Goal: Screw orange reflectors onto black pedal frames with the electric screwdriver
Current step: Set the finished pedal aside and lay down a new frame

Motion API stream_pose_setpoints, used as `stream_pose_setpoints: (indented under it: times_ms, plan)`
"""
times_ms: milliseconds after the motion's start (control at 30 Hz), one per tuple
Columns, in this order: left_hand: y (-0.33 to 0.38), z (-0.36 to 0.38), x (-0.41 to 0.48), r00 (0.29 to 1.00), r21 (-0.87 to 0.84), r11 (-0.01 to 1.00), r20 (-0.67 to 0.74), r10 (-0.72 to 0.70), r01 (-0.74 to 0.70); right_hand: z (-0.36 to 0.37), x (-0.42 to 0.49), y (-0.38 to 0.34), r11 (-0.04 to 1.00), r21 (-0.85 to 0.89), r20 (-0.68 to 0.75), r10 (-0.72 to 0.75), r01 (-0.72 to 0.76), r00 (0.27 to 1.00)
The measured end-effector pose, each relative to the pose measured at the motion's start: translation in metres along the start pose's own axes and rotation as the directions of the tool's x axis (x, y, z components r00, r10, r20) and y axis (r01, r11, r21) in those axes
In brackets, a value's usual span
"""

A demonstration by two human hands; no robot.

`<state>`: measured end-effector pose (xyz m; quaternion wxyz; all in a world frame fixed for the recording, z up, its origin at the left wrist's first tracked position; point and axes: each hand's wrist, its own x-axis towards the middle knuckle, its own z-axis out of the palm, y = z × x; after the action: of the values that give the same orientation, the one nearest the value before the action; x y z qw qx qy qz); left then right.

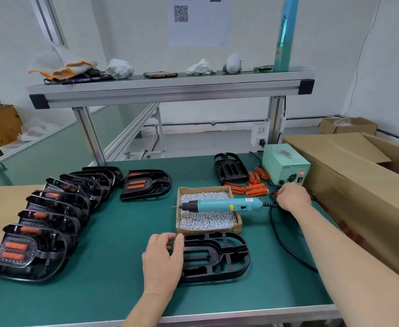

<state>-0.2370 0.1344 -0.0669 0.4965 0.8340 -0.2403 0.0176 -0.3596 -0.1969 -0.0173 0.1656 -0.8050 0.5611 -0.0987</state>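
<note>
Left hand (pixel 161 260): palm down on the left end of the bare black pedal frame (pixel 217 256), fingers loosely bent and thumb against the frame's rim, no clear grasp
Right hand (pixel 292 197): reaching out to the far right of the table, beside the loose orange reflectors (pixel 256 190); its fingers are hidden behind the back of the hand, so I cannot tell whether they hold anything
Pedal frame: flat on the green table (pixel 113 267), near the front edge, just in front of the screw box, with no reflector in it
Electric screwdriver (pixel 219 205): lying across the top of the screw box, bit pointing left, untouched; its black cable (pixel 285 246) runs off to the right past the right forearm
Screw box (pixel 203 188): shallow cardboard tray holding many small silver screws
Loose reflectors: small pile between the screw box and the pale green power unit (pixel 285 165)
Spare frame (pixel 229 168): black, left of the power unit
Finished pedals (pixel 40 232): overlapping row along the left of the table, orange showing in each; one more (pixel 146 185) lies apart behind the row
Right edge: large open cardboard carton (pixel 358 185)
</note>
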Motion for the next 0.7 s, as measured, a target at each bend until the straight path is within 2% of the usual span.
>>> stream_pose_setpoints:
  times_ms: [167,333,500,700]
  plan:
    - [0.001,-0.001,0.000,1.000,0.004,1.000,0.005,0.002,-0.002,-0.010,-0.012,-0.002,0.974,0.209,-0.151,-0.055,0.086,0.987]
    - [0.001,-0.002,0.001,1.000,0.017,1.000,0.005,0.012,-0.012,-0.022,-0.051,-0.010,0.869,0.380,-0.298,-0.208,0.316,0.931]
    - [0.002,-0.003,0.000,1.000,0.003,1.000,0.006,0.006,-0.006,-0.026,-0.104,-0.023,0.741,0.492,-0.320,-0.334,0.457,0.887]
    - [0.003,-0.004,-0.001,1.000,-0.032,0.999,0.010,0.005,-0.005,-0.014,-0.160,-0.035,0.636,0.569,-0.295,-0.433,0.521,0.851]
